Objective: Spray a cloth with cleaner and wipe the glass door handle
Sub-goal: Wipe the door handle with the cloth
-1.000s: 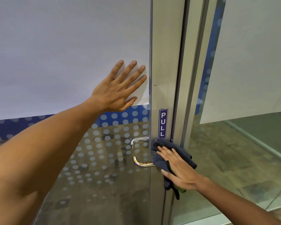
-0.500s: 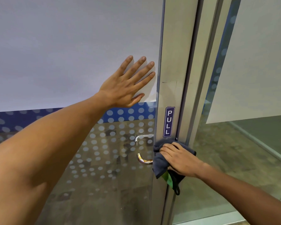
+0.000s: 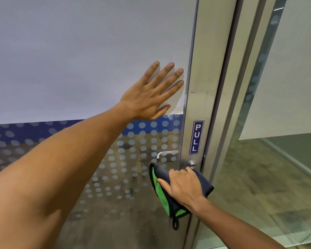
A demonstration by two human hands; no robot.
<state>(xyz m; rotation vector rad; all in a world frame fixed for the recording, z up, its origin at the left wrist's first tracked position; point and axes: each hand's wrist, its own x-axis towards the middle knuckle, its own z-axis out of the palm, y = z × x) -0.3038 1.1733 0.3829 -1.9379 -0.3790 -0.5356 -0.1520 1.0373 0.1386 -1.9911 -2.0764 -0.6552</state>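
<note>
Brushed metal frames the glass door (image 3: pixel 90 51), and my left hand (image 3: pixel 151 94) lies flat and open against the frosted white part of the pane, fingers spread, just beside the frame's (image 3: pixel 203 69) inner edge. Lower down, my right hand (image 3: pixel 184 186) is closed around a dark cloth (image 3: pixel 169 200) with a bright green inner face, which is wrapped over the door handle on my side of the door. I can see the round metal base of the handle (image 3: pixel 192 164) just above my knuckles, but the lever itself is covered by cloth and hand, so I cannot say exactly how far along it the grip sits. A small loop on the cloth hangs below my wrist. Through the dotted glass the matching handle on the far side (image 3: pixel 166 153) shows, just above the cloth. A blue PULL sticker (image 3: pixel 196 137) runs vertically on the frame, directly above the handle base.
</note>
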